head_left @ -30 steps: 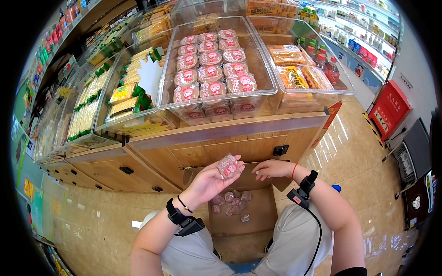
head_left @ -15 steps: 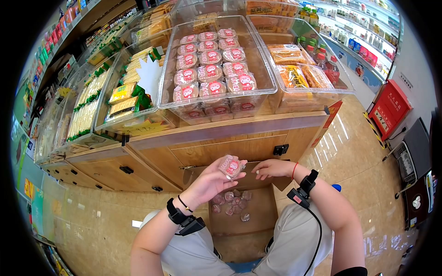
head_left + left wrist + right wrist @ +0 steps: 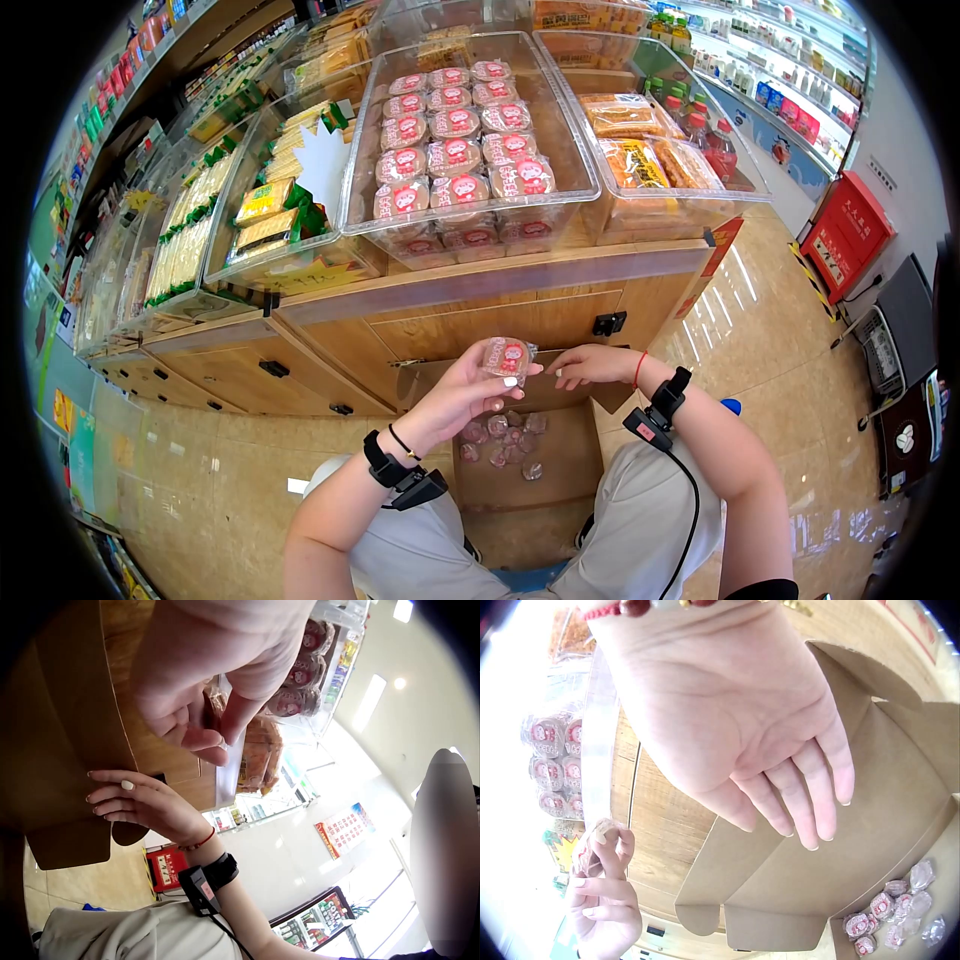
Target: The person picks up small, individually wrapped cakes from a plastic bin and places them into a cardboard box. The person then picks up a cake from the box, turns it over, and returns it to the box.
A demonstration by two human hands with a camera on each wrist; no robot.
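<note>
In the head view my left hand (image 3: 455,397) pinches a round cake (image 3: 507,357) in clear wrapping, its pink-printed label facing up. The left wrist view shows the thumb and fingers curled at the cake, most of which the hand hides. My right hand (image 3: 597,366) holds nothing and hangs just to the right of the cake, its fingers (image 3: 802,795) loosely extended in the right wrist view. Below both hands, an opened cardboard box (image 3: 530,490) stands on the floor between the knees, with several similar wrapped cakes (image 3: 900,907) in its bottom.
Ahead, a clear display bin (image 3: 575,185) holds rows of the same labelled cakes (image 3: 455,157) on a wooden cabinet (image 3: 480,320). Bins with packed bread (image 3: 640,165) and yellow-green packets (image 3: 270,220) flank it. A red box (image 3: 847,240) stands at the right wall.
My left hand has risen slightly and turned the cake, so its label now faces the head camera more squarely. The right hand has stayed almost still.
</note>
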